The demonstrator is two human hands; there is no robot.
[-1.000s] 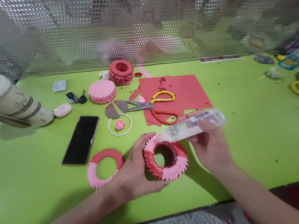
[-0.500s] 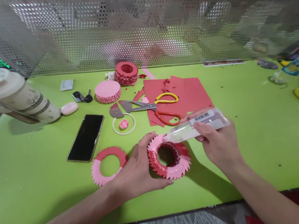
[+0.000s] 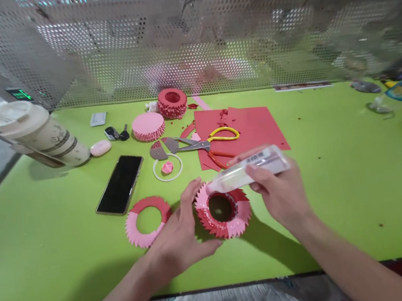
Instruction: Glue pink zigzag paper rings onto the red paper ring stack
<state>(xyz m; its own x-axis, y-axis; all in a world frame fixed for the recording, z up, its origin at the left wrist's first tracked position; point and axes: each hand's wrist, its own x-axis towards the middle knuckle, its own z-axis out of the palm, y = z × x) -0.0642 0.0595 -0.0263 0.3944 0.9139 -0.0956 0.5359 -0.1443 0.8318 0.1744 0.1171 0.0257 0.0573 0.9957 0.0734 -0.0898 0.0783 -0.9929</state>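
Observation:
A spiky red and pink folded-paper ring (image 3: 224, 214) stands on the green table (image 3: 49, 258). My left hand (image 3: 179, 236) rests against its left side, fingers curved round its rim. My right hand (image 3: 279, 194) is closed on a clear glue tube (image 3: 246, 170), held nearly level with its tip over the ring's upper left edge. A flatter red and pink paper ring (image 3: 147, 221) lies just left of my left hand.
Red paper sheets (image 3: 251, 129) with yellow and red scissors (image 3: 207, 144) lie behind the ring. A phone (image 3: 119, 183), a white ring with a pink bit (image 3: 167, 168), two more paper rings (image 3: 148, 126), a tipped paper cup (image 3: 38, 135) and a perforated metal screen (image 3: 182, 40) stand further back.
The view has tilted up and pulled back a little. My right hand has drawn the glue tube slightly left over the ring. My left hand stays on the ring.

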